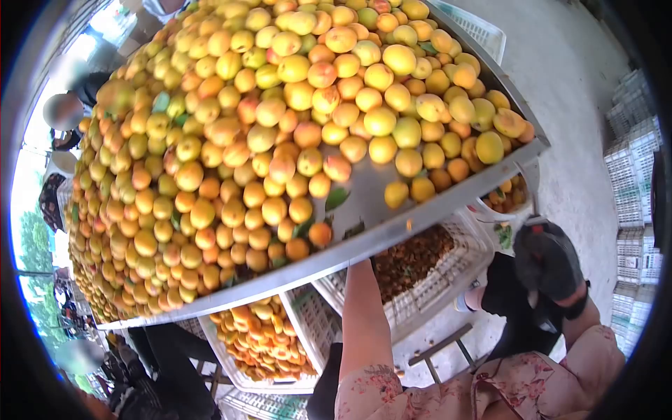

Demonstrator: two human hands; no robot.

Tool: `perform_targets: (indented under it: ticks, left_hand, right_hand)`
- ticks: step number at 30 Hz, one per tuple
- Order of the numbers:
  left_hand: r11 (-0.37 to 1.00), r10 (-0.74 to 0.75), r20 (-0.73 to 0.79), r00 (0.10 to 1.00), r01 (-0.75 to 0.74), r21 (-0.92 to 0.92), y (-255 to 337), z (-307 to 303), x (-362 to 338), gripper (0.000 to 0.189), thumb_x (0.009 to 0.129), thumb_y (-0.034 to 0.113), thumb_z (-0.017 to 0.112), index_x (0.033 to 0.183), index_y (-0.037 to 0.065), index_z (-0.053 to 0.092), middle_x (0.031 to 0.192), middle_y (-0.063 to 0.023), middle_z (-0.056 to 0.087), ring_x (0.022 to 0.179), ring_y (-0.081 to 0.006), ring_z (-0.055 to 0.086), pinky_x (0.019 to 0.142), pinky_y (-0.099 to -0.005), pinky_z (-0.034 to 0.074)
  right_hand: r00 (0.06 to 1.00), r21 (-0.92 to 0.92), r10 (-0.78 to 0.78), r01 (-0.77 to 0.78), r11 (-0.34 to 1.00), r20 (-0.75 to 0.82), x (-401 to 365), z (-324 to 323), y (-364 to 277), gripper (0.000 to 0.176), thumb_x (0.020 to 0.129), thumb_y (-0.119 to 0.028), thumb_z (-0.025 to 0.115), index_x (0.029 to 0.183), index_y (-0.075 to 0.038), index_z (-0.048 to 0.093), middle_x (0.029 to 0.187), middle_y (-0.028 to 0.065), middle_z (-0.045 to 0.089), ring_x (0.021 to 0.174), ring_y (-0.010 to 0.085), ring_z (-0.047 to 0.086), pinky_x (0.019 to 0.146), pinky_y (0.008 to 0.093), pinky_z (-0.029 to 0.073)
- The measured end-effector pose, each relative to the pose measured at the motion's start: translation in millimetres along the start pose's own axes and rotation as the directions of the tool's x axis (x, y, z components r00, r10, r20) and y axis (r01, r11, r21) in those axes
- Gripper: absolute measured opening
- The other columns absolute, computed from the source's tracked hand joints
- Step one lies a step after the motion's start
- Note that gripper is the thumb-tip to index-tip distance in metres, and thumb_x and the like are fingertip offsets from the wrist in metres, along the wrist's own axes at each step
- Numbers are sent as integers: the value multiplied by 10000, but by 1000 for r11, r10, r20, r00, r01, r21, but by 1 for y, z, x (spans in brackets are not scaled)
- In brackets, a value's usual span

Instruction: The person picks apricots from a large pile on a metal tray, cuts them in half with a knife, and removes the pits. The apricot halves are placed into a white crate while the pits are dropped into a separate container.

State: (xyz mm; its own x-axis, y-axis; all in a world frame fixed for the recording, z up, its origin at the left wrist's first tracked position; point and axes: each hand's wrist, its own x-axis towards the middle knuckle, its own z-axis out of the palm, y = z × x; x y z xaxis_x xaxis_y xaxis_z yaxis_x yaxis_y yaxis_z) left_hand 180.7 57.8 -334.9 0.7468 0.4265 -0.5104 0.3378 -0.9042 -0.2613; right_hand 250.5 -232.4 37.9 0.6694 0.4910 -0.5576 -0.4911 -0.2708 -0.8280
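My left forearm (pixel 365 308) reaches up to the metal table's rim and passes beneath it, so my left hand is hidden. My right hand (pixel 549 259), in a dark glove, is at the right, below the table's corner. Its fingers are curled round something small with a reddish part; I cannot make out what it is. A heap of yellow-orange apricots (pixel 294 98) covers much of the metal table (pixel 374 185). Under the rim, near my left forearm, sits a white crate (pixel 448 280) of dark brown pieces.
A white crate (pixel 311 383) of orange fruit halves stands below the table. A bucket (pixel 521 210) with fruit is near my right hand. Stacked crates (pixel 630 189) line the right side. Other people (pixel 164 371) are at the left. A stool (pixel 441 343) is near my legs.
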Motion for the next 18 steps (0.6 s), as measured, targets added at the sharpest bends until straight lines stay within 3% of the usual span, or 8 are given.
perform_targets:
  ticks: [5, 12, 15, 18]
  left_hand:
    - [974, -93, 96, 991, 111, -198, 8, 30, 34, 412, 853, 123, 557, 1260, 66, 521, 1299, -89, 493, 1158, -304, 486, 935, -470, 421]
    - [800, -176, 45, 983, 170, -576, 3, 34, 11, 382, 812, 66, 603, 1192, 57, 569, 1217, -92, 548, 1100, -287, 530, 913, -426, 449]
    - [513, -254, -20, 967, 118, -850, -4, 18, -33, 371, 794, 42, 623, 1163, 53, 589, 1182, -94, 572, 1075, -279, 548, 904, -407, 461]
    - [86, -330, -55, 942, -29, -996, -13, -18, -101, 360, 777, 17, 642, 1134, 49, 610, 1147, -95, 596, 1050, -272, 566, 894, -388, 473]
  right_hand:
    - [990, -262, -124, 136, 956, 61, 27, -15, 9, 113, 814, -79, 542, 719, -18, 554, 560, 31, 508, 411, 98, 451, 397, 230, 355]
    - [961, -382, -235, 273, 883, 144, 33, -20, 18, 140, 825, -98, 542, 703, -29, 536, 556, 24, 497, 415, 96, 451, 404, 230, 365]
    - [924, -418, -320, 381, 825, 210, 26, -12, 19, 152, 830, -105, 542, 697, -34, 529, 554, 20, 492, 417, 96, 451, 407, 229, 369]
    - [875, -443, -412, 484, 755, 255, 12, -5, 19, 164, 834, -113, 542, 690, -39, 521, 552, 17, 487, 419, 95, 451, 410, 229, 373]
